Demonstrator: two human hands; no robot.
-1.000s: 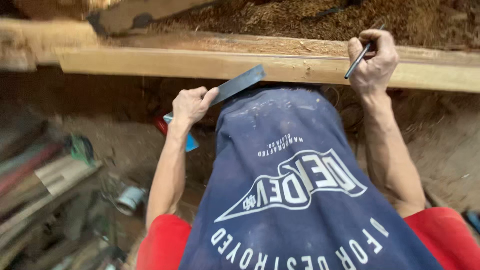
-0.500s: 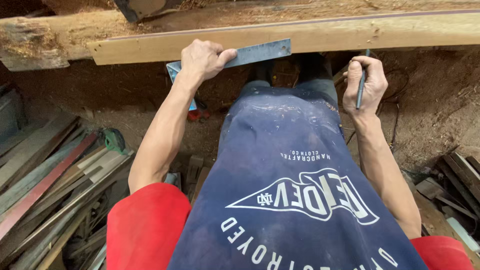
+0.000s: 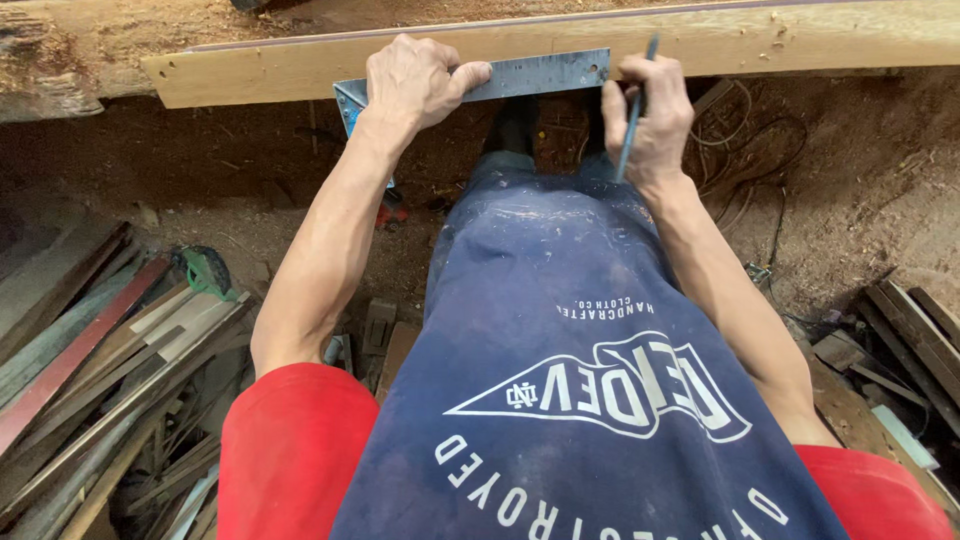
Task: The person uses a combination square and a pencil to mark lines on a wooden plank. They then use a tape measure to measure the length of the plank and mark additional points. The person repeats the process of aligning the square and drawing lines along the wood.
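Observation:
A long pale wooden plank [image 3: 800,40] runs across the top of the head view. My left hand [image 3: 415,80] presses a metal try square [image 3: 545,73] flat against the plank's near edge, fingers over its blade. My right hand [image 3: 650,120] grips a dark pencil [image 3: 636,105], its tip at the right end of the square's blade on the plank. The square's blue stock [image 3: 350,105] hangs below the plank edge, partly hidden by my left wrist.
A pile of wood strips and offcuts [image 3: 100,370] lies at the lower left with a green tool [image 3: 205,270] on it. Dark boards [image 3: 900,340] and loose cables [image 3: 740,130] lie at the right. Sawdust covers the dirt floor. My blue apron [image 3: 580,380] fills the middle.
The view dropped closer to the plank. My left hand set the square flat along the plank edge, and my right hand brought the pencil up to the blade's right end.

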